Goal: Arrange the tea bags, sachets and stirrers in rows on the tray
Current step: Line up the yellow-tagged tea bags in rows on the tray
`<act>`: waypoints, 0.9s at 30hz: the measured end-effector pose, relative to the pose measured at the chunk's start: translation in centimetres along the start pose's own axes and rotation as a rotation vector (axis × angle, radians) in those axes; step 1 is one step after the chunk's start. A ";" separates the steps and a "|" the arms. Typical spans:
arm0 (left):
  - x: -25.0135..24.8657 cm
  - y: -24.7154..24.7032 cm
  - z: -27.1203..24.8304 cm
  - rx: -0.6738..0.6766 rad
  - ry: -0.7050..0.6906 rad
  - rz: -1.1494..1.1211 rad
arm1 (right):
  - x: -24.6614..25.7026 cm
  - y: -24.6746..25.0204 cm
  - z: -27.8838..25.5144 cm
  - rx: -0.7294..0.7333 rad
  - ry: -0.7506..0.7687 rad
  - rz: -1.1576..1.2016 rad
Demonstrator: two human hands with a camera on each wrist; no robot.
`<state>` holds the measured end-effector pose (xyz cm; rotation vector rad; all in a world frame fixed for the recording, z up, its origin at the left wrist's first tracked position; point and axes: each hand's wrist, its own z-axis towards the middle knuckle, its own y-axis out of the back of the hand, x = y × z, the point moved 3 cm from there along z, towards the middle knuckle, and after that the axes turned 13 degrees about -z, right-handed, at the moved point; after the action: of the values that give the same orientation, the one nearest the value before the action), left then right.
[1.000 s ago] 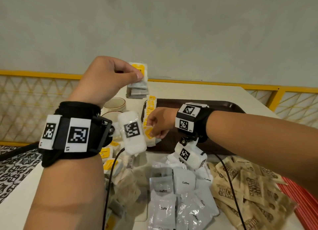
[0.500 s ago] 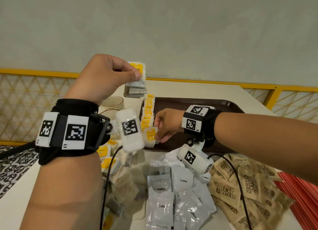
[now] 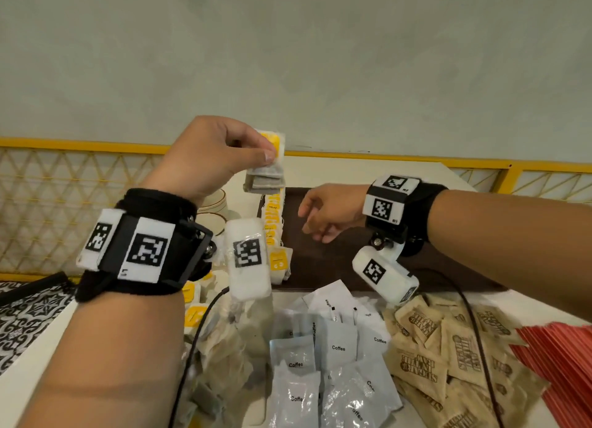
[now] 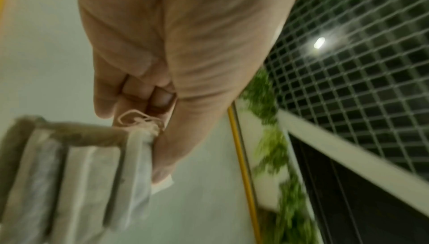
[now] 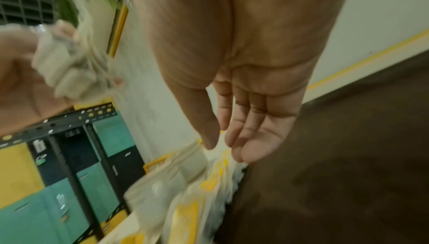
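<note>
My left hand [image 3: 224, 158] is raised above the table and pinches a small stack of tea bags [image 3: 266, 177] with a yellow tag; the same stack of tea bags [image 4: 76, 178] hangs from the fingers [image 4: 160, 99] in the left wrist view. A row of yellow-tagged tea bags [image 3: 274, 225] lies along the left edge of the dark brown tray [image 3: 339, 267]. My right hand [image 3: 323, 216] hovers over the tray just right of that row, fingers relaxed and holding nothing, as the straight fingers [image 5: 255, 138] in the right wrist view confirm.
Loose tea bags [image 3: 224, 347], white coffee sachets [image 3: 333, 363], brown sugar sachets [image 3: 448, 357] and red stirrers [image 3: 557, 357] lie in piles on the near table. Two cups [image 3: 214, 206] stand left of the tray. A yellow railing [image 3: 480, 165] runs behind.
My right hand has let go of the tea bag it set at the near end of the row and has risen to the right. The left hand stays up with its stack.
</note>
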<state>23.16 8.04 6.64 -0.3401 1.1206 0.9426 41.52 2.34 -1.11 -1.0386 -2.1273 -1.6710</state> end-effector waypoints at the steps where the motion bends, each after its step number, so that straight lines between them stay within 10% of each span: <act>1: 0.1 -0.8 0.7 0.051 0.013 0.029 | -0.1 0.9 -0.1 -0.032 0.006 0.017; 10: 5.0 -5.8 10.8 0.232 0.259 0.097 | -1.3 7.3 2.1 -0.288 0.084 0.382; 27: 15.6 -8.8 20.0 0.501 0.465 0.401 | -5.2 6.3 13.3 -0.246 -0.035 0.202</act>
<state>44.04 23.46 -0.19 0.0916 1.8512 0.9103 52.43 13.17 -3.57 -1.3125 -1.7974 -1.8568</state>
